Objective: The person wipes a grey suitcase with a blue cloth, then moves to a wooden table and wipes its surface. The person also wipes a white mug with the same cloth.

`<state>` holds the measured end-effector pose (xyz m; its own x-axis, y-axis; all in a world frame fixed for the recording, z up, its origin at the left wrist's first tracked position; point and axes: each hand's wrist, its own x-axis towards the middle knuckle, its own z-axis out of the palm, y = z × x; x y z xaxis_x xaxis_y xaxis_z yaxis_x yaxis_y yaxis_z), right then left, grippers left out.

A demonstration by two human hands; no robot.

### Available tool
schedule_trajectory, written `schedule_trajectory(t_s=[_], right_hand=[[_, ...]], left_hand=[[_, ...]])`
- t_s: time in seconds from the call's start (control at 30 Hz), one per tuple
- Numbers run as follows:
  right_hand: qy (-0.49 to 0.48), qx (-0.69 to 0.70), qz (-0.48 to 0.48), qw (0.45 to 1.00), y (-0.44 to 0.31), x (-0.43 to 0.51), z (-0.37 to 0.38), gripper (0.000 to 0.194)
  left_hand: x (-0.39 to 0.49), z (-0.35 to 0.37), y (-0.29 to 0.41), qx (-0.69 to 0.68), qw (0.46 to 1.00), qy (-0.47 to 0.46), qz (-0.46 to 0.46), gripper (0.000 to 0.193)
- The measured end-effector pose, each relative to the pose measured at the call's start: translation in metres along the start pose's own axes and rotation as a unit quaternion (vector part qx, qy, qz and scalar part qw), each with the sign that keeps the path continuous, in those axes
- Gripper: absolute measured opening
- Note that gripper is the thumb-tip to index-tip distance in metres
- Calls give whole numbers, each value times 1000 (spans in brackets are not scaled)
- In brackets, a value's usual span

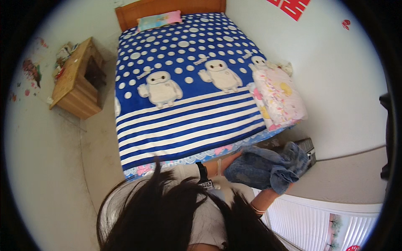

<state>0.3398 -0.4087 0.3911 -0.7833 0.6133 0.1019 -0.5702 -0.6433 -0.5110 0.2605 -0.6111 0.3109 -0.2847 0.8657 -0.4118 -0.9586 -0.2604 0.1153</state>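
Observation:
A crumpled blue denim garment (256, 166) is held up in front of me, just beyond the foot of the bed. My left hand (234, 157) reaches into its near left side, and the cloth covers the fingers. A black watch (202, 171) sits on that wrist, beside a pale band further along the arm. On the lower right, my right hand (290, 188) holds the garment's bunched edge, its fingers mostly lost in the folds. A bracelet (258, 210) circles my right forearm.
Ahead stands a bed with a blue dotted and striped blanket (188, 116), a pillow (159, 20) and a folded pink quilt (281, 97). A wooden desk (78, 78) is at left. A dark slatted object (309, 150) stands by the right wall; a white curtain (301, 216) hangs lower right.

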Motion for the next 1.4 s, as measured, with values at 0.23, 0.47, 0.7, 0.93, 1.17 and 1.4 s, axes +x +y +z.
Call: schedule_trajectory(t_s=[0.23,0.47,0.7,0.93,1.17,1.4], right_hand=[[177,-214,-56,959,13,-77,27,58],[110,-72,229,964,36,-206,-15,83],[73,49,373,924,23,-310,-69,62],[41,14,483,874,37,-369,-64,48],[-4,159,542,825,63,-411,-49,36],[-12,34,617,786,143,-491,1,24]], left_hand=[[-85,21,13,137,958,119,220,45],[-128,73,-104,234,956,26,176,64],[-187,14,-215,559,722,121,389,37],[-263,-27,-258,670,505,328,434,64],[-327,-48,-262,661,547,352,373,86],[-437,-133,-271,592,566,444,363,86]])
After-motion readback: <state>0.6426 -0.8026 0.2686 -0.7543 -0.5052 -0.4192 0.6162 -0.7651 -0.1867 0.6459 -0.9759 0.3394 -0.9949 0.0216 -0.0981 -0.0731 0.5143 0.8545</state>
